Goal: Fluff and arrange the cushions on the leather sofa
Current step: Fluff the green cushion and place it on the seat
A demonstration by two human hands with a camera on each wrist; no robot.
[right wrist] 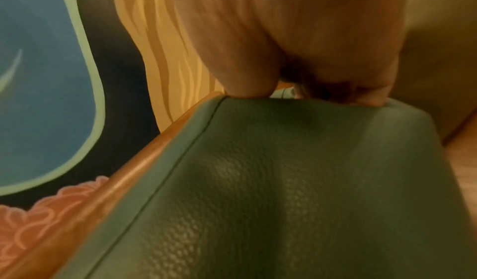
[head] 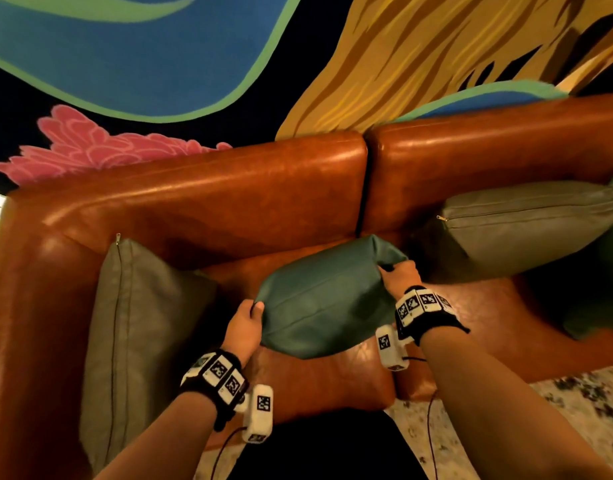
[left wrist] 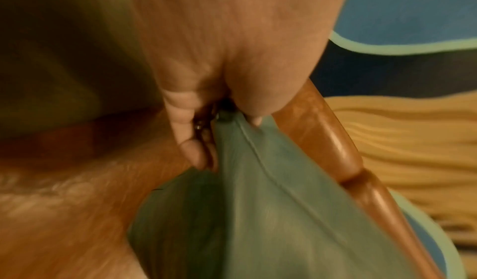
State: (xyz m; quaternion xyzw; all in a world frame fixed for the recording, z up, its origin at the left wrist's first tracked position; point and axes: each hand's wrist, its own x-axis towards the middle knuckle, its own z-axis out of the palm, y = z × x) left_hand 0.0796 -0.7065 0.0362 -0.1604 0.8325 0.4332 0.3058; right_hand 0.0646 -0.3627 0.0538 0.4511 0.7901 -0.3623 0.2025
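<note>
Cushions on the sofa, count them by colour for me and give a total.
Teal cushions: 2, one held between the left hand and the right hand, one partly hidden at the right edge
Grey-green cushions: 2
Total: 4

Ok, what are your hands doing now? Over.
Left hand and right hand grip teal cushion by opposite ends. Cushion above sofa seat. Nothing in the way.

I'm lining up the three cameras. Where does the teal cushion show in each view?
Head: teal cushion at centre, gripped at both ends.
Left wrist: lower centre, below the left hand.
Right wrist: lower right, below the right hand.
Shared landmark: the sofa's back edge.
</note>
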